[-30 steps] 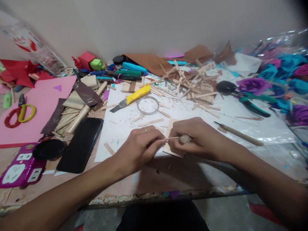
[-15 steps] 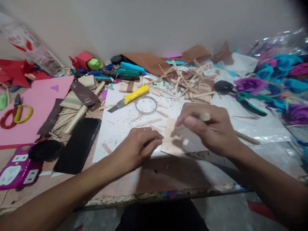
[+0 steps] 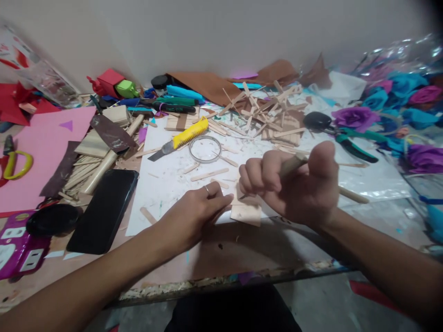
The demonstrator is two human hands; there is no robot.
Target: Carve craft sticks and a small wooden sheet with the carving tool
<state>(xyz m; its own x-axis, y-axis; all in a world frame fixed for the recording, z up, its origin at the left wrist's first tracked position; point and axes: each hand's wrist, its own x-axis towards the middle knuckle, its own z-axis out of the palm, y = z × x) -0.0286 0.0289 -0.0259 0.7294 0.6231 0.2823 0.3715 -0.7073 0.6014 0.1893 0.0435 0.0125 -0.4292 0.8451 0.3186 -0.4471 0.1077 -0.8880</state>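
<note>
A thin, pale wooden piece (image 3: 246, 214) lies at the front edge of the white paper, with a line across it. My left hand (image 3: 204, 207) has its fingers closed at the left edge of this piece, apparently holding it. Over the upper part of the piece is my right hand (image 3: 294, 184), turned palm up. Its fingers wrap round a wooden-handled tool (image 3: 292, 166), whose thin dark tip seems to point down at the piece. The kind of tool cannot be made out.
Behind my hands lie a yellow utility knife (image 3: 190, 132), a clear ring (image 3: 205, 149) and a heap of craft sticks (image 3: 263, 108). A black phone (image 3: 103, 210) is on the left. Green-handled pliers (image 3: 356, 143) and paper flowers (image 3: 404, 92) are on the right.
My right hand has rolled over, so its palm now faces up and its thumb is raised. My left fingers are more bent, and the view has shifted slightly to the right.
</note>
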